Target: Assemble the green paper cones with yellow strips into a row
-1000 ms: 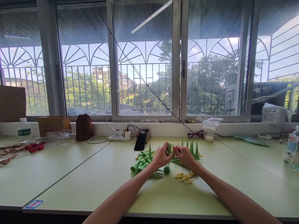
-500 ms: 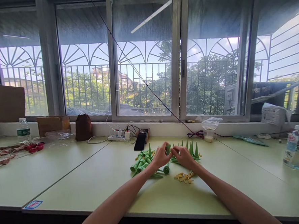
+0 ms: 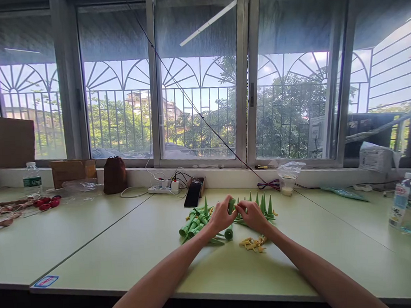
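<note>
My left hand [image 3: 222, 215] is closed around a green plastic tube [image 3: 229, 221] that stands nearly upright, its lower end by the table. My right hand [image 3: 251, 214] pinches at the tube's top, fingers pressed together on something too small to make out. A heap of green tubes [image 3: 193, 223] lies just left of my hands. Several green cones [image 3: 264, 204] stand upright behind my right hand. Small yellow pieces [image 3: 253, 244] are scattered on the pale green table [image 3: 128, 251] in front of my right wrist.
A black phone [image 3: 193, 194] and a power strip [image 3: 163, 189] lie behind the heap. A bagged cup [image 3: 288, 180] stands at the sill, a water bottle [image 3: 402, 204] at far right. At left are a bottle [image 3: 32, 179], red pieces [image 3: 47, 202] and a brown pouch [image 3: 114, 175].
Both hands stay together on the green tube and have shifted only very slightly. Nothing else has moved.
</note>
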### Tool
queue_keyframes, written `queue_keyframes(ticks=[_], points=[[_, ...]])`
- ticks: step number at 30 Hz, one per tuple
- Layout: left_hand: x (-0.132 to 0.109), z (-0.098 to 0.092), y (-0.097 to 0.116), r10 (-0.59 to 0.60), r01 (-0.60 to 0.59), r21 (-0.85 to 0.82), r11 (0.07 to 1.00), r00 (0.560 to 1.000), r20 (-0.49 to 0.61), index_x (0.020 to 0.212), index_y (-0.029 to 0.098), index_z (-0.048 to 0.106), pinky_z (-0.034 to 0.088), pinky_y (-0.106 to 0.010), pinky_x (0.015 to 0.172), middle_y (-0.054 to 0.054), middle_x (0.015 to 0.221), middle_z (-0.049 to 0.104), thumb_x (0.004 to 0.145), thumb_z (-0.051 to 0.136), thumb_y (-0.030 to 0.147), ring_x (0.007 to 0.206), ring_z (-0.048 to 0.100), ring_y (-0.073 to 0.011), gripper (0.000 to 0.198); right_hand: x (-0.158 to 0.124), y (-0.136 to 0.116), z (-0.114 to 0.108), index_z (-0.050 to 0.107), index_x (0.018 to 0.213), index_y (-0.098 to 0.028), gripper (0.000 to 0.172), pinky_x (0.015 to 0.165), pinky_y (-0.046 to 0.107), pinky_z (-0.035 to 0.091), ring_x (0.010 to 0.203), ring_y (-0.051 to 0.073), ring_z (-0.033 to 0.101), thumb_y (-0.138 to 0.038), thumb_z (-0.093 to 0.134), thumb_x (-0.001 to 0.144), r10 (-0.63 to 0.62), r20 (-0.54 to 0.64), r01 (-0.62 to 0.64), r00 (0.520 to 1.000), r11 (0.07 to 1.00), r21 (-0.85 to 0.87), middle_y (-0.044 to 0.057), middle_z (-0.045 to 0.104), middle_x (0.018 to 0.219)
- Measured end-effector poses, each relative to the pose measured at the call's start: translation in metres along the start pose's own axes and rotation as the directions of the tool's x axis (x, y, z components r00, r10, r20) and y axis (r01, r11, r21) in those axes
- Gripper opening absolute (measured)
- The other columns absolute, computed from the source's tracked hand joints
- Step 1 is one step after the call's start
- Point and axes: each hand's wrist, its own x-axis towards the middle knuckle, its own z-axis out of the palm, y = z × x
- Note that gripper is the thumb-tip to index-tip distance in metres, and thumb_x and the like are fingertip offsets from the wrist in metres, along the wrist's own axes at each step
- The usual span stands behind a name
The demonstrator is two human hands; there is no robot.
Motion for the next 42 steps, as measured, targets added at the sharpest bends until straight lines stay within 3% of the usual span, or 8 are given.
queue_keyframes(ticks=[14, 26, 33, 42], points=[[0.0007, 0.0001, -0.0006, 0.017, -0.017, 0.013, 1.0, 1.0, -0.017, 0.091, 0.022, 0.048, 0.023, -0.022, 0.052, 0.008, 0.058, 0.042, 0.079, 0.054, 0.029, 0.052, 0.038, -0.0101, 0.016, -0.0007, 0.0022, 0.0018, 0.057, 0.068, -0.018, 0.027, 0.057, 0.024, 0.03, 0.058, 0.013, 0.047, -0.024, 0.045, 0.091, -0.037, -0.002, 0.037, 0.999, 0.999, -0.022, 0.001, 0.058, 0.064], [0.0003, -0.0017, 0.0056, 0.013, -0.013, -0.022, 1.0, 1.0, -0.007, 0.095, 0.021, 0.051, 0.027, -0.022, 0.054, 0.007, 0.06, 0.048, 0.078, 0.054, 0.025, 0.052, 0.043, -0.01, 0.017, -0.0011, 0.0015, 0.0018, 0.054, 0.067, -0.018, 0.03, 0.057, 0.024, 0.03, 0.056, 0.013, 0.045, -0.028, 0.041, 0.093, -0.018, -0.014, 0.018, 1.0, 1.0, 0.017, 0.001, 0.057, 0.063], [-0.0008, 0.0014, 0.0033, 0.025, -0.024, -0.03, 0.999, 1.0, 0.001, 0.1, 0.022, 0.049, 0.028, -0.021, 0.053, 0.008, 0.059, 0.046, 0.076, 0.055, 0.022, 0.052, 0.043, -0.01, 0.025, 0.0014, 0.0027, 0.0026, 0.051, 0.063, -0.018, 0.037, 0.053, 0.024, 0.03, 0.052, 0.012, 0.04, -0.039, 0.041, 0.093, 0.061, -0.029, -0.058, 0.998, 0.994, 0.095, -0.001, 0.053, 0.056], [-0.0005, 0.0033, 0.0013, 0.023, -0.023, -0.046, 0.999, 1.0, 0.0, 0.101, 0.021, 0.048, 0.029, -0.021, 0.052, 0.006, 0.062, 0.048, 0.079, 0.054, 0.025, 0.053, 0.046, -0.0106, 0.023, 0.0021, -0.001, 0.0028, 0.05, 0.06, -0.019, 0.041, 0.053, 0.024, 0.034, 0.052, 0.013, 0.047, -0.044, 0.042, 0.091, 0.142, -0.002, -0.139, 0.99, 0.97, 0.199, 0.0, 0.056, 0.055]])
